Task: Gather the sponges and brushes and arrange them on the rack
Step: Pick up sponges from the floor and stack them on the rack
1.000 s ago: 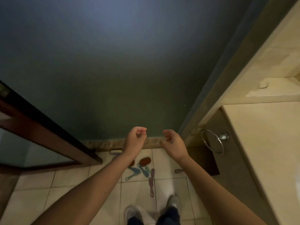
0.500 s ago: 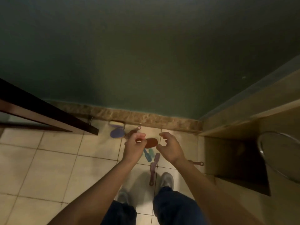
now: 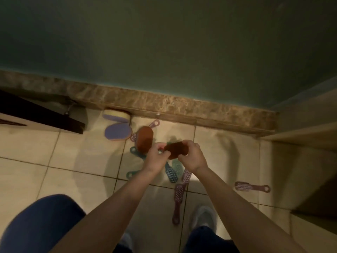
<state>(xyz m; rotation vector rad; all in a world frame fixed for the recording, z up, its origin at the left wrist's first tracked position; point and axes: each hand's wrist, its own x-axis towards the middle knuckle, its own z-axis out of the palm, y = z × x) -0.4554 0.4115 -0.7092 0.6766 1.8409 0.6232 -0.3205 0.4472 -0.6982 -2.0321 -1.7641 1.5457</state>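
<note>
Sponges and brushes lie scattered on the tiled floor by the wall. My right hand [image 3: 193, 156] grips a dark brown sponge [image 3: 176, 149] just above the pile, and my left hand [image 3: 156, 157] pinches its left end. A second reddish-brown sponge [image 3: 145, 138] lies beside two purple sponges [image 3: 117, 134] [image 3: 115, 115]. Around my hands are a teal brush [image 3: 135, 150], a blue brush [image 3: 170, 173], a green brush [image 3: 177, 167], a pink brush [image 3: 186, 176] and a maroon brush [image 3: 177, 201]. Another pink brush [image 3: 251, 187] lies apart at the right. No rack is in view.
A brown marble skirting [image 3: 182, 105] runs under the dark green wall. A dark door edge [image 3: 42, 115] juts in at the left. A cabinet side [image 3: 310, 143] stands at the right. My knee [image 3: 40, 221] and shoes [image 3: 204, 216] are at the bottom.
The view has dropped closer to the floor. Both hands, held up curled and apart before, have gone down to the pile and now hold the dark brown sponge.
</note>
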